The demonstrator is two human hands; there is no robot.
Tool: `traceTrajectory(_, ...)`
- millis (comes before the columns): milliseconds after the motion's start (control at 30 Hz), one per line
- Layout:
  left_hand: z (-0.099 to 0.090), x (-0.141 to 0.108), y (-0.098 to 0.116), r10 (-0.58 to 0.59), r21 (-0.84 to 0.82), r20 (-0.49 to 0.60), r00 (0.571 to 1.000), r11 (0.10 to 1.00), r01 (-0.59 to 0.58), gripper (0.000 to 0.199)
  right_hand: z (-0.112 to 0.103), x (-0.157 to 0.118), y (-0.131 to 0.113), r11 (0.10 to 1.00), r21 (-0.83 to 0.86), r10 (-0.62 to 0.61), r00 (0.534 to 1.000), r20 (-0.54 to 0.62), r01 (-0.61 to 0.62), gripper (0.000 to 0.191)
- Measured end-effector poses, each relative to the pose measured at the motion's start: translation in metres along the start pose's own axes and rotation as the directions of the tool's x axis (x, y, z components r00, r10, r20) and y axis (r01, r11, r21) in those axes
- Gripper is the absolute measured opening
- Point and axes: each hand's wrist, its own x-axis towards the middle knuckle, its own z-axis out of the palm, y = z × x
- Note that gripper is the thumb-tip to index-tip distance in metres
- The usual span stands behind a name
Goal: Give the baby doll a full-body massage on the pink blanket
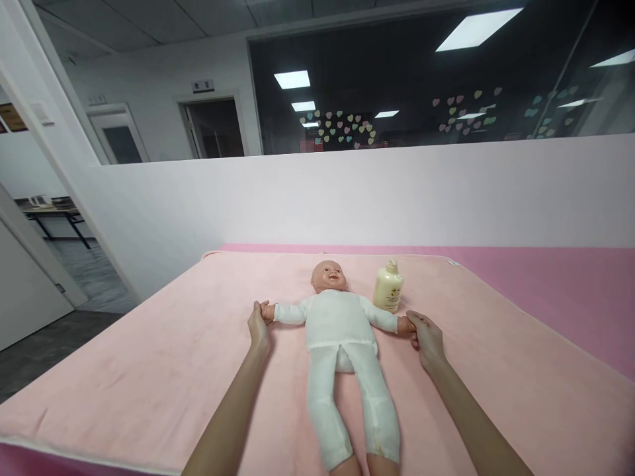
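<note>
A baby doll (340, 320) with a white cloth body lies on its back on a pink blanket (173, 370), its head away from me and its arms stretched out to both sides. My left hand (258, 327) is closed around the doll's hand on the left. On the other side, my right hand (427, 337) grips the doll's other hand between thumb and fingers. A pale yellow pump bottle (388, 287) stands upright on the blanket, just beyond the doll's right-hand arm. The doll's feet are cut off by the bottom of the view.
Behind the padded pink surface (560, 291) rises a low white wall (347, 198) with a dark window (397, 79) above it. To the left is a doorway, with a table (54, 213) in the room beyond.
</note>
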Motion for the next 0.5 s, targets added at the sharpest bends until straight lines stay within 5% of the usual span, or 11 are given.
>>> traceTrajectory(367, 0.0005, 0.0005, -0.0018, -0.009, 0.019, 0.018, 1.000, 1.000, 0.009, 0.051, -0.0010, -0.0002, 0.0021, 1.000, -0.012, 0.011, 1.000, -0.006, -0.011, 0.038)
traceTrajectory(500, -0.0069, 0.0082, -0.0056, 0.175, 0.178, -0.044, 0.984, 0.970, -0.164, 0.042, -0.0010, -0.0037, -0.0002, 1.000, -0.021, -0.012, 1.000, -0.002, 0.012, 0.043)
